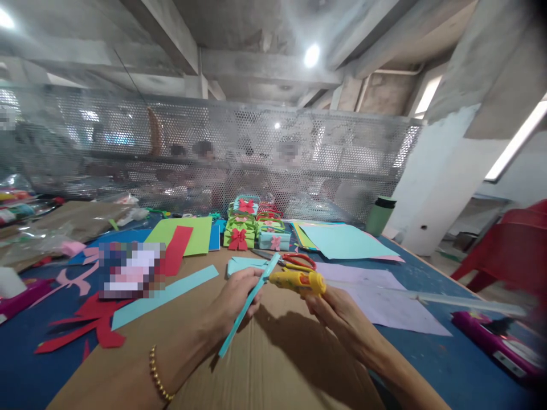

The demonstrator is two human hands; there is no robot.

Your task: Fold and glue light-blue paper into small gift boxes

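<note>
Yellow glue gun [301, 282], gripped in my right hand [334, 312], points left at the light-blue paper strip [242, 318] slanting away rightward above cardboard [265, 373], pinched in my left hand [237, 293]. Its nozzle tip looks indistinct.

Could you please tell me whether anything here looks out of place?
The red paper scraps at left, strewn partly off the cardboard, look untidy. Nothing seems odd about the blue strip in the left hand or the yellow glue gun in the right hand.
</note>
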